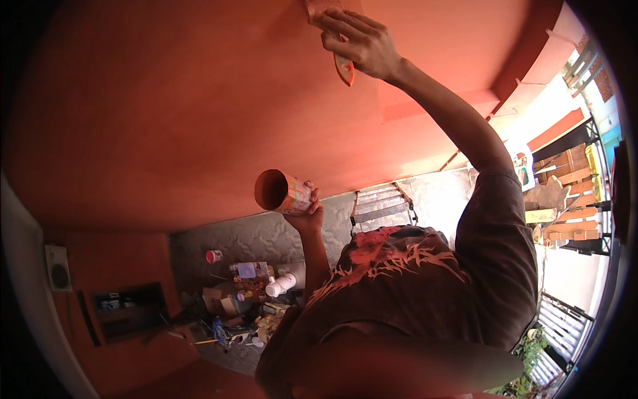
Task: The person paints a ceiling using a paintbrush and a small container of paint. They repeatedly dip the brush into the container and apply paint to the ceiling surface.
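My right hand (369, 46) is raised high with its fingers closed round a paintbrush (344, 69). The brush's orange-smeared handle points down below the hand, and its head lies against the orange wall (199, 113) at the top edge of the picture. Lower and to the left, my left hand (311, 207) grips a paint can (299, 193) by its side. The can is tilted, so its round mouth faces left; its inside is dark orange, and how much paint it holds cannot be made out. Orange streaks cover its outside.
A ladder (382, 203) stands by my body. On the grey floor (199, 233) are a small red bucket (212, 256), a white container (280, 285), cardboard boxes (219, 300) and clutter. At the right are wooden planks (575, 216), a white slatted gate (563, 326) and a plant (530, 352).
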Demonstrator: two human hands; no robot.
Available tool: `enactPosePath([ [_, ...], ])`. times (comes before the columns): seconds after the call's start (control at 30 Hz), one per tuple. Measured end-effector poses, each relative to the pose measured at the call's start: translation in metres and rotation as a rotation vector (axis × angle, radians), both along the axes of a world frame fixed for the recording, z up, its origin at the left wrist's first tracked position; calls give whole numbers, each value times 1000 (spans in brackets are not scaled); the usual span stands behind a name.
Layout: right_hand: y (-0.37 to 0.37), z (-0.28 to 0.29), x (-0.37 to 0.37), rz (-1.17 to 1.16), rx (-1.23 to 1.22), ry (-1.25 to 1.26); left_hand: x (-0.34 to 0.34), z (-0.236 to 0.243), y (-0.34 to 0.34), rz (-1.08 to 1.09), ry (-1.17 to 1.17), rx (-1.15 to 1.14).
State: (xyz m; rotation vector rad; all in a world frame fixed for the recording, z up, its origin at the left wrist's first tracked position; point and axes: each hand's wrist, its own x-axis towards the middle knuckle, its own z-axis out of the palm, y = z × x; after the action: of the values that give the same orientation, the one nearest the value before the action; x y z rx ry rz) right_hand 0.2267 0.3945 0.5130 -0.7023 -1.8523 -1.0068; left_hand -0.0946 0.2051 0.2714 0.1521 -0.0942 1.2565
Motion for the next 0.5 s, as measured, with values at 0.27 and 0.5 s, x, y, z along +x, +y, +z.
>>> enactPosePath([
  [0.27, -1, -132, 7, 189, -824, -335, -2, -11, -7, 27, 5, -43],
  [0.5, 18, 44, 17, -14, -684, 115, -5, -15, -11, 50, 11, -6],
])
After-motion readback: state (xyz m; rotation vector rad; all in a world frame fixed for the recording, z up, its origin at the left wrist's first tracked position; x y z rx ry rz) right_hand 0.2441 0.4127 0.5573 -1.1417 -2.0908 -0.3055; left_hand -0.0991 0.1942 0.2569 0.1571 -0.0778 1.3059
